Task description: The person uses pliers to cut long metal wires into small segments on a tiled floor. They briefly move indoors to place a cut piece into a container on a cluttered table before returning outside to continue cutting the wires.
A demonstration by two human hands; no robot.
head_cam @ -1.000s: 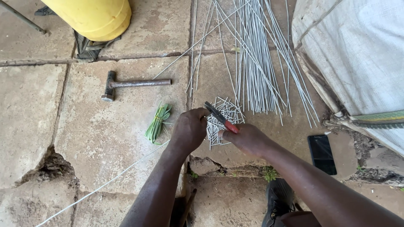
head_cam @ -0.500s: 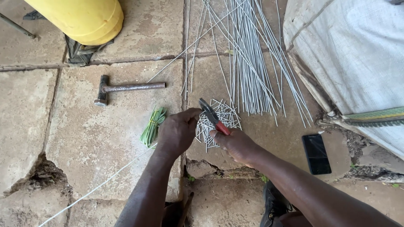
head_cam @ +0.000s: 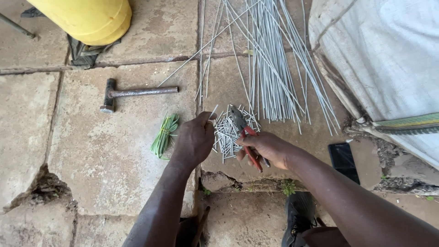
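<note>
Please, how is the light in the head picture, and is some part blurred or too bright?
Head view: soft, even daylight with weak shadows; the white sheet at the right edge looks nearly washed out; the left hand, the right hand with red-handled pliers and the short cut wires are sharp; the long rods fan out toward the top edge.

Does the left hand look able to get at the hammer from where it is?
Probably yes: the hammer lies on bare stone beyond the left hand, nothing between them, though that hand pinches a short wire.

Pliers (head_cam: 247, 142) w/ red handles; cut wire bits (head_cam: 227, 132) & long rods (head_cam: 270, 68) pale grey; green strip bundle (head_cam: 164, 136); yellow drum (head_cam: 87, 18); rusty-brown hammer (head_cam: 132, 93); black phone (head_cam: 344, 160).
</note>
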